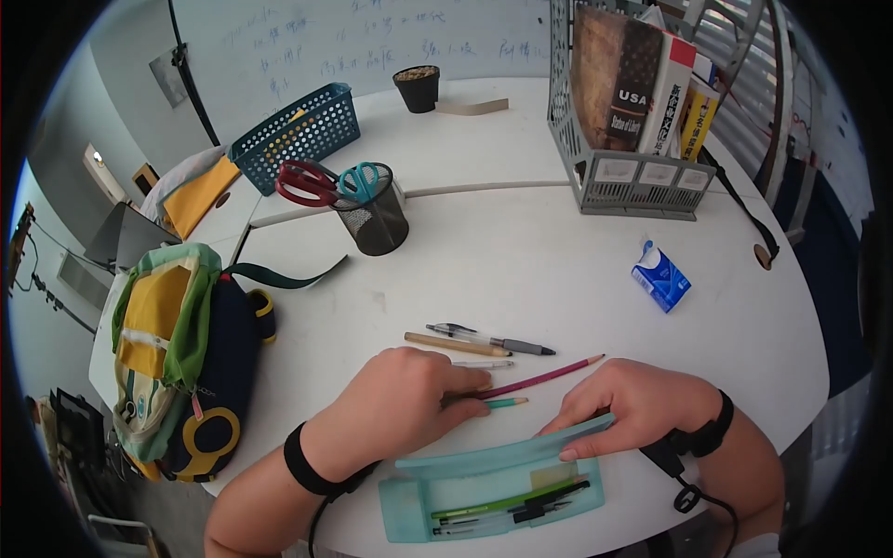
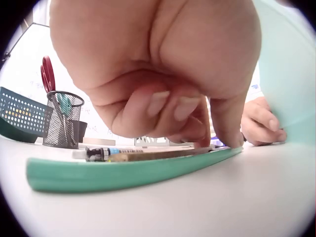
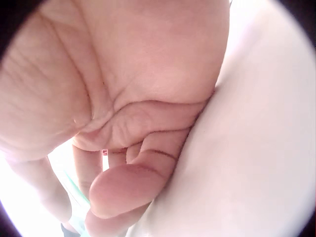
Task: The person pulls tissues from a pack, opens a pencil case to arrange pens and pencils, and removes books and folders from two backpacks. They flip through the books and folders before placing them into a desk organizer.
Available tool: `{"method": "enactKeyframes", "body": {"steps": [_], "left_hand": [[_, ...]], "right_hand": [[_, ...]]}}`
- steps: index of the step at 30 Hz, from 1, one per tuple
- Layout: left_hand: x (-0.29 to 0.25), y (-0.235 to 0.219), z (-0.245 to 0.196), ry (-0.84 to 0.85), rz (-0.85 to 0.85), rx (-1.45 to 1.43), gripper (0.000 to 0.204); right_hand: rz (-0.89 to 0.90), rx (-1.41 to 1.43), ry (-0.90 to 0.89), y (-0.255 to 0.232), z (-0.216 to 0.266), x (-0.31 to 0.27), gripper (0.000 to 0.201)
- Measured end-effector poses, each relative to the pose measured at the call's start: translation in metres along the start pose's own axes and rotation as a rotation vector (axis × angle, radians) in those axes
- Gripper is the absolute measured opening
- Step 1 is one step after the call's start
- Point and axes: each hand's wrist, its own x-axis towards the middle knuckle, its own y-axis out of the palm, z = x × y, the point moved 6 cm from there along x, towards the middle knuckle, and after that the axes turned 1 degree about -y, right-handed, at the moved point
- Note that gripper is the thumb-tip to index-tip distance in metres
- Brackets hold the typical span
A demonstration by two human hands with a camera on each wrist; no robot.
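Observation:
My left hand pinches a teal pencil between thumb and forefinger, with the other fingers curled in. In the left wrist view, the teal pencil lies low along the white tabletop. Just beyond that hand lie a magenta pencil, a thin white pen, a wooden pencil and a grey-gripped pen. My right hand grips the raised lid of an open turquoise pencil case by its right end. Inside the case lie a green pen and several darker pens.
At the left stands a colourful backpack. A mesh cup with scissors and a teal basket are behind. Back right are a grey book rack with books and a blue tissue packet. A plant pot stands far back.

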Motion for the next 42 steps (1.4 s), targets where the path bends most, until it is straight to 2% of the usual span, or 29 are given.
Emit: {"method": "enactKeyframes", "body": {"steps": [3, 6, 9, 11, 14, 16, 17, 18, 19, 21, 23, 25, 27, 30, 33, 35, 42], "left_hand": [[0.004, 0.002, -0.002, -0.042, -0.024, 0.066, 0.018], [0.002, -0.001, 0.0, -0.115, -0.02, 0.049, 0.017], [-0.003, -0.012, 0.004, -0.08, -0.109, 0.138, 0.017], [-0.003, -0.011, 0.009, -0.066, -0.127, 0.092, 0.016], [-0.005, -0.016, 0.012, -0.058, -0.174, 0.045, 0.016], [-0.007, -0.028, 0.011, -0.061, -0.2, 0.045, 0.017], [-0.01, -0.041, 0.015, -0.15, -0.261, -0.021, 0.017], [-0.016, -0.054, 0.018, -0.239, -0.319, -0.086, 0.018], [-0.024, -0.069, 0.016, -0.231, -0.442, -0.119, 0.017], [-0.04, -0.094, 0.002, -0.053, -0.505, -0.052, 0.015], [-0.047, -0.091, -0.021, 0.097, -0.413, -0.084, 0.022], [-0.044, -0.067, -0.031, 0.149, -0.314, -0.057, 0.026], [-0.031, -0.047, -0.039, 0.229, -0.226, 0.019, 0.02], [-0.027, -0.029, -0.022, 0.189, -0.182, 0.115, 0.013], [-0.025, -0.028, -0.013, 0.107, -0.226, 0.188, 0.011], [-0.026, -0.021, -0.012, 0.092, -0.149, 0.201, 0.012], [-0.026, -0.013, -0.016, 0.073, -0.091, 0.294, 0.022]], "right_hand": [[0.028, -0.017, 0.013, 0.001, 0.0, -0.001, 0.031], [0.03, -0.028, -0.005, 0.002, 0.001, -0.002, 0.03], [0.025, -0.05, -0.016, 0.003, 0.0, -0.002, 0.027], [0.015, -0.056, -0.016, 0.002, 0.001, -0.002, 0.023], [-0.019, -0.088, 0.07, 0.0, -0.001, -0.003, 0.015], [-0.171, -0.028, 0.122, -0.007, -0.006, -0.005, 0.012], [-0.174, -0.023, 0.125, -0.007, -0.012, -0.005, 0.012], [-0.277, -0.077, 0.034, -0.014, -0.015, -0.004, 0.015], [-0.381, -0.13, -0.056, -0.021, -0.016, -0.005, 0.018], [-0.427, -0.134, 0.001, -0.03, -0.02, -0.007, 0.016], [-0.498, 0.034, 0.049, -0.034, -0.026, -0.006, 0.014], [-0.5, 0.032, 0.002, -0.034, -0.023, -0.004, 0.014], [-0.461, 0.153, 0.067, -0.031, -0.031, -0.001, 0.019], [-0.456, 0.233, 0.084, -0.028, -0.025, -0.001, 0.021], [-0.48, 0.253, 0.025, -0.026, -0.032, 0.001, 0.022], [-0.477, 0.257, 0.034, -0.027, -0.033, 0.0, 0.024], [-0.455, 0.222, 0.046, -0.027, -0.042, 0.0, 0.026]]}}
